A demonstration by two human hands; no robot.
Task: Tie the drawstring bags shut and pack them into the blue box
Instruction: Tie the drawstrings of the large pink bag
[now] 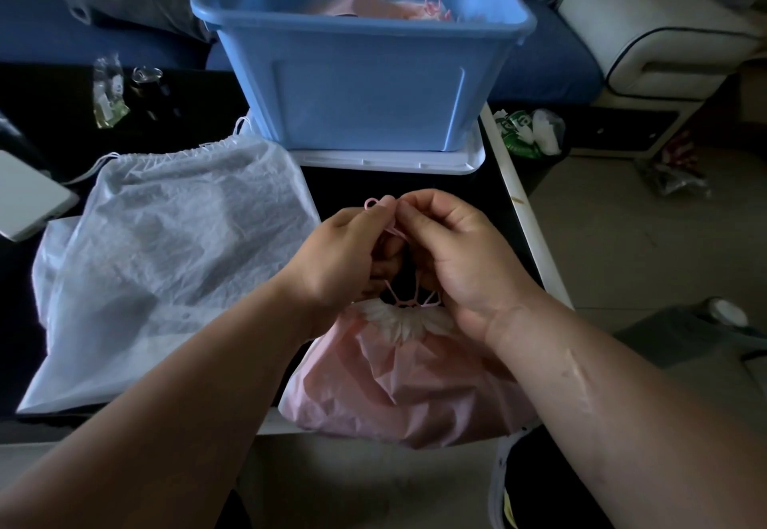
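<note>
While the blue box (361, 72) stands at the far edge of the surface (415, 184) with pink bags already inside, we note a white drawstring bag (166, 254) lying flat toward the left edge, its mouth still slack. The pink bag (406, 396) sits at the near edge, neck gathered. We judge it light, soft and crinkly, best taken at the puckered neck. Left hand (340, 263) and right hand (460, 263) each pinch the pink drawstring (394, 232), the grip narrow, mid-knot.
</note>
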